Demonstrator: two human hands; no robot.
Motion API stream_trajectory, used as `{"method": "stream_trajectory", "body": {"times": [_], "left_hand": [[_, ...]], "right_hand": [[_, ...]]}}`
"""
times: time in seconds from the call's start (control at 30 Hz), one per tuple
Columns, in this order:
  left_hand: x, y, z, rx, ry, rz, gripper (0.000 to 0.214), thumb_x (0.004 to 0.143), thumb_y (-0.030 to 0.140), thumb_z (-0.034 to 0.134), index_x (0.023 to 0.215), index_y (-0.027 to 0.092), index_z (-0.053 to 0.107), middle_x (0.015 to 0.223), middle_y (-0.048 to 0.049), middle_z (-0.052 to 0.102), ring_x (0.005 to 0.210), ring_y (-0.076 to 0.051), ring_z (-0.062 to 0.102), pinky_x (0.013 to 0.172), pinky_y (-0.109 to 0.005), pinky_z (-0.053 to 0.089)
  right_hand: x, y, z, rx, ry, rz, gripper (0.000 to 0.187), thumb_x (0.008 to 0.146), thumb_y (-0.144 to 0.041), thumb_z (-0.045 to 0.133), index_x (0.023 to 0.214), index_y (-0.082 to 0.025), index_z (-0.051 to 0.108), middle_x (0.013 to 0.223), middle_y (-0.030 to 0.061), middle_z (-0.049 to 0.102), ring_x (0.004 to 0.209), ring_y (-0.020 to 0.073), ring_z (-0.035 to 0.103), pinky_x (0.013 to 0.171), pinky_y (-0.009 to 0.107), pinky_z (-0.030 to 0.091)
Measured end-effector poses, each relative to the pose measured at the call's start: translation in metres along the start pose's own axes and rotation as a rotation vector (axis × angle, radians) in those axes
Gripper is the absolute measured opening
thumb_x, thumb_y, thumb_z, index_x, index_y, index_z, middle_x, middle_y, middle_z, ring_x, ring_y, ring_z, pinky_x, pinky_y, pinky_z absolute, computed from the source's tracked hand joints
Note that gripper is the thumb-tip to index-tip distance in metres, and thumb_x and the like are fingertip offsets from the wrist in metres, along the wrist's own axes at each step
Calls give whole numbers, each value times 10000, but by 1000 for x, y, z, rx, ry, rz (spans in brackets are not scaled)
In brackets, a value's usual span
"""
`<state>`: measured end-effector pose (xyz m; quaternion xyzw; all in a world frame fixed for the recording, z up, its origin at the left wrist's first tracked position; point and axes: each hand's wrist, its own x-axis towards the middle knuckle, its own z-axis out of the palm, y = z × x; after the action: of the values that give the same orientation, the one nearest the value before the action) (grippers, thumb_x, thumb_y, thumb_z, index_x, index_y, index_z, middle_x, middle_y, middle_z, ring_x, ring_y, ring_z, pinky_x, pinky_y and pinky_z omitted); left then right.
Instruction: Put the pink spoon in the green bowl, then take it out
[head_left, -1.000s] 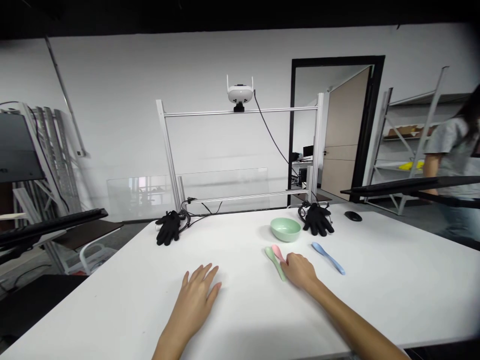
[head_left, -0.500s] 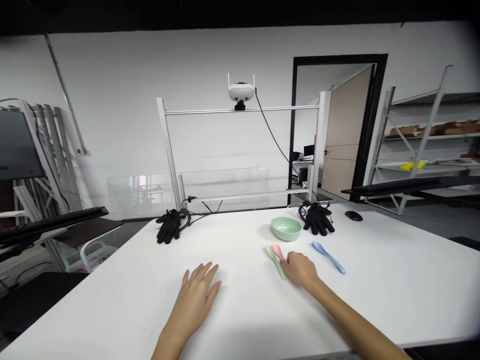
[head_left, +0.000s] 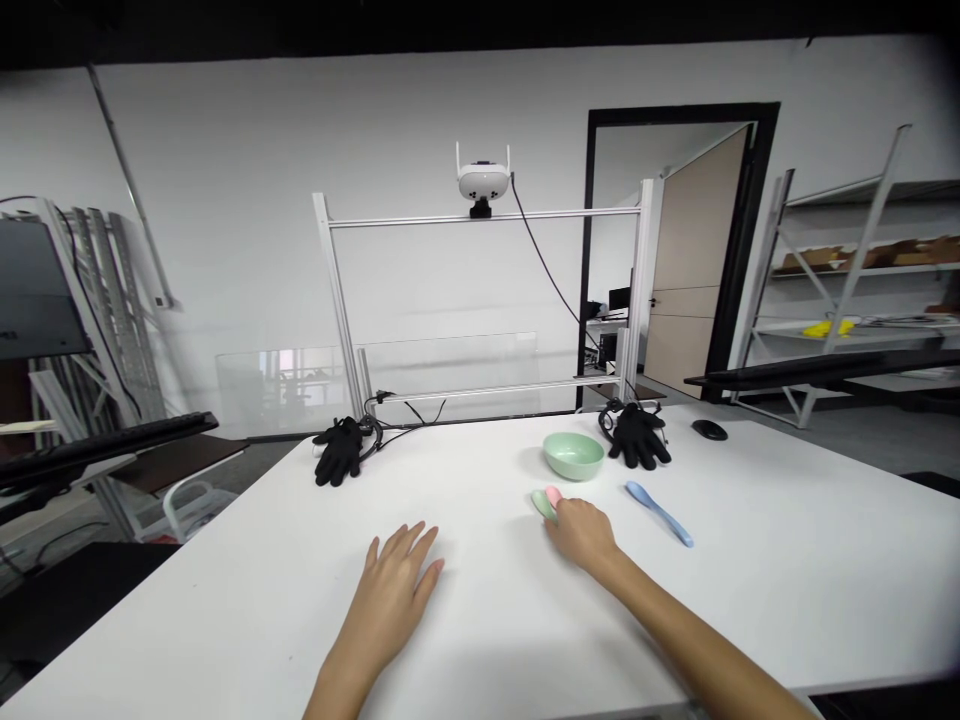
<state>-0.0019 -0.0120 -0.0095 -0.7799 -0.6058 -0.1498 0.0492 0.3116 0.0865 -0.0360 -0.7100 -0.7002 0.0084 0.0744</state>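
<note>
The right hand [head_left: 581, 533] sits just below the pale green bowl [head_left: 574, 456], its fingers curled down over two plastic spoons: a pale green spoon [head_left: 541, 503] and a pink spoon [head_left: 553, 495]. Only their rounded ends show beyond the fingertips, side by side and touching. The hand hides the rest of both, so I cannot tell whether it has actually closed on them or is only resting over them, though it seems to be in contact with at least the pink one.

The left hand [head_left: 394, 590] is well to the left of the bowl, lying palm down and open on the white table [head_left: 787, 600], fingers spread and holding nothing.

A blue spoon [head_left: 660, 513] lies by itself below and to the right of the bowl, near the right hand but not touching it. The bowl stands upright on the table, and a black glove [head_left: 637, 437] lies just beside it on the right, with a second black glove [head_left: 341, 450] well off to its left, both trailing black cables. Farther right of the bowl sits a black computer mouse [head_left: 709, 430]; behind it rises an aluminium frame [head_left: 562, 212] carrying a white camera unit [head_left: 483, 183].
</note>
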Motion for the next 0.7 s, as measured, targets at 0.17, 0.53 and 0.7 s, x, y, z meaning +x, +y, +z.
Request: {"method": "stream_trajectory", "body": {"times": [0.17, 0.53, 0.7], "left_hand": [[-1, 0, -1, -2, 2, 0, 504, 1055, 460, 366, 1492, 271, 533, 1565, -82, 535, 1481, -314, 432, 1212, -606, 302], [-1, 0, 0, 15, -2, 7, 505, 1056, 450, 356, 1496, 271, 527, 1564, -78, 536, 1476, -313, 440, 1209, -603, 305], [0, 0, 1, 9, -4, 5, 512, 1052, 453, 363, 1500, 265, 524, 1568, -84, 531, 1477, -319, 437, 1210, -608, 298]], "right_hand": [[-1, -6, 1, -4, -56, 33, 476, 978, -243, 481, 1441, -140, 521, 1090, 156, 687, 1027, 279, 667, 806, 301, 454], [-10, 6, -19, 88, -6, 100, 311, 975, -294, 486, 1121, -128, 704, 1067, 156, 689, 991, 281, 665, 751, 296, 431], [-10, 36, -35, 112, 11, 166, 320, 984, -304, 463, 940, -110, 714, 989, 164, 693, 922, 267, 671, 740, 296, 421]]}}
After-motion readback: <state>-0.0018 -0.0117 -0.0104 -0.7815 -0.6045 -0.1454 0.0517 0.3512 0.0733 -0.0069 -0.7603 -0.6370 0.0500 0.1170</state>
